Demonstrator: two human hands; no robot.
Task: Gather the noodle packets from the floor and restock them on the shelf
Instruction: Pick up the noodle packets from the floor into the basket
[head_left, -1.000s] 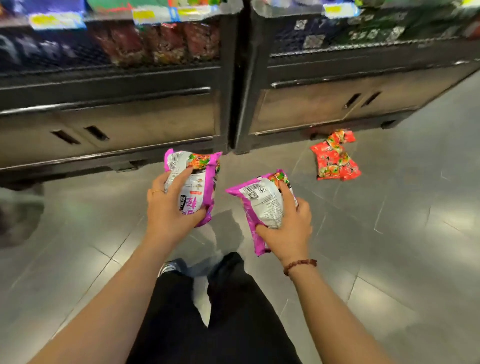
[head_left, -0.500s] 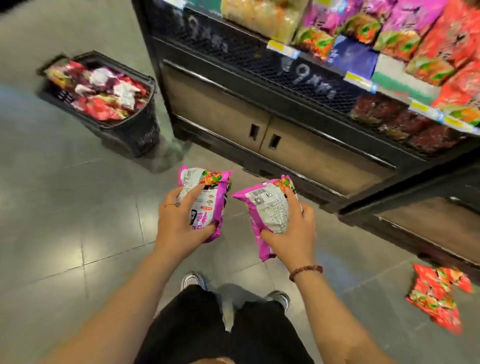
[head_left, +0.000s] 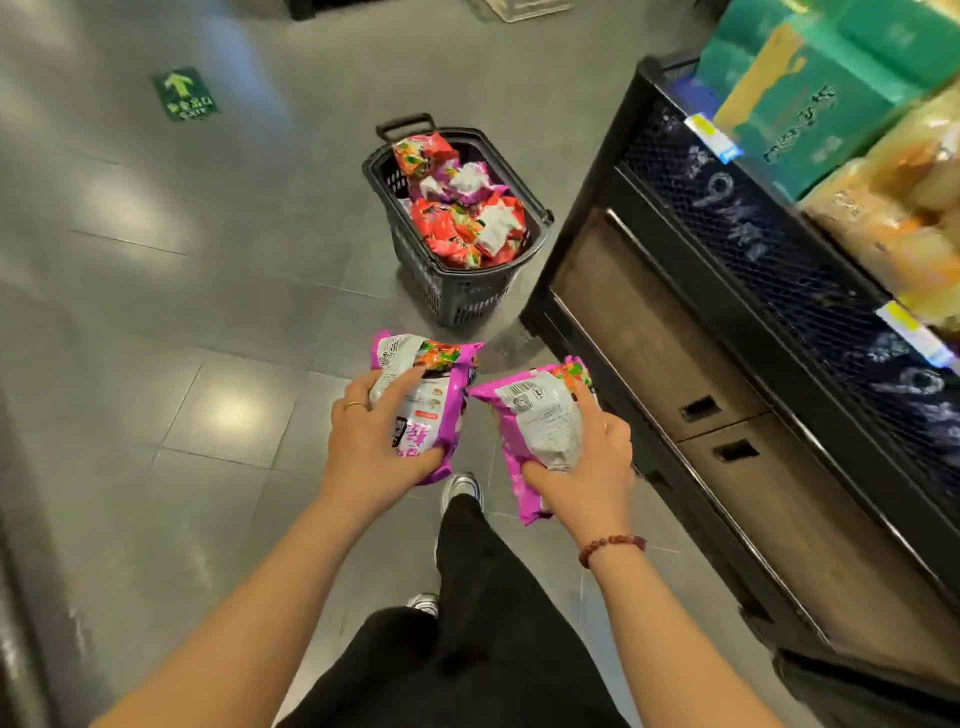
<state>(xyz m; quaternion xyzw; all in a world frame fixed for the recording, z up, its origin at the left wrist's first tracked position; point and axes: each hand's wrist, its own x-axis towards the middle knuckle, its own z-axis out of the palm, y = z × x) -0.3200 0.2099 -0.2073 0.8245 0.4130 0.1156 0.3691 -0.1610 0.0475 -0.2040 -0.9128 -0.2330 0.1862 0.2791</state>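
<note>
While my left hand (head_left: 374, 447) grips one pink noodle packet (head_left: 423, 387) and my right hand (head_left: 589, 467) clamps a second packet (head_left: 543, 415), hands just apart, neither is shelved yet — the shelf (head_left: 779, 270) stands at my right, and the basket (head_left: 462, 296) farther ahead holds many more to restock.

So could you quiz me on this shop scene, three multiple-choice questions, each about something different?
1. Where is the black basket? A) on the floor beside the shelf unit; B) on a top shelf; C) in the person's arms.
2. What colour edges the two held packets? A) blue; B) pink; C) yellow.
3. What is the left hand doing? A) hanging empty; B) gripping a packet; C) pushing the basket.

Answers: 1 A, it stands on the tiles next to the unit. 2 B, the left packet and the right packet, in the right hand, have pink borders. 3 B, its fingers curl round a packet.
</note>
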